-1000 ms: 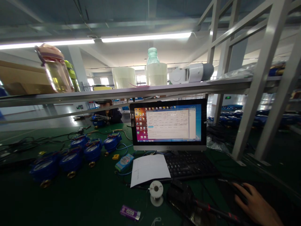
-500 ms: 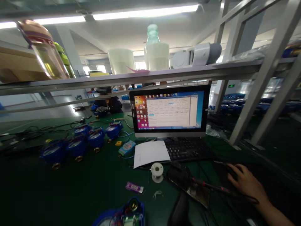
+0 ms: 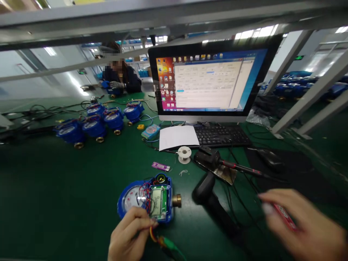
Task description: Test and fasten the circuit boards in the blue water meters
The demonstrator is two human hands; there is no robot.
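Green matting covers the table [image 3: 54,203] under a steel shelf frame. At the bottom centre, my left hand [image 3: 130,235] pinches the wire bundle at the near edge of the open blue water meter [image 3: 148,197], thumb and fingers closed on the red and yellow leads where a green clip joins them. The meter lies flat just above that hand, lid off, its circuit board [image 3: 157,198] and small display exposed, brass fitting pointing right. My right hand [image 3: 307,226], blurred at the lower right, is curled around a thin red tool [image 3: 284,216]; I cannot tell exactly how it is gripped.

I judge the work to be mid-way: the meter is opened and wired, but nothing is closed up.

Just right of the meter lies a black handheld scanner [image 3: 209,192], above it a soldering iron on its stand [image 3: 214,161], a solder spool [image 3: 184,154] and a small purple module [image 3: 160,166]. Further up sit a paper sheet [image 3: 178,137], keyboard [image 3: 221,136], mouse [image 3: 269,159] and monitor [image 3: 209,83]. Towards the upper left stands a row of closed blue meters [image 3: 95,125], and beyond them another person [image 3: 119,78] works.
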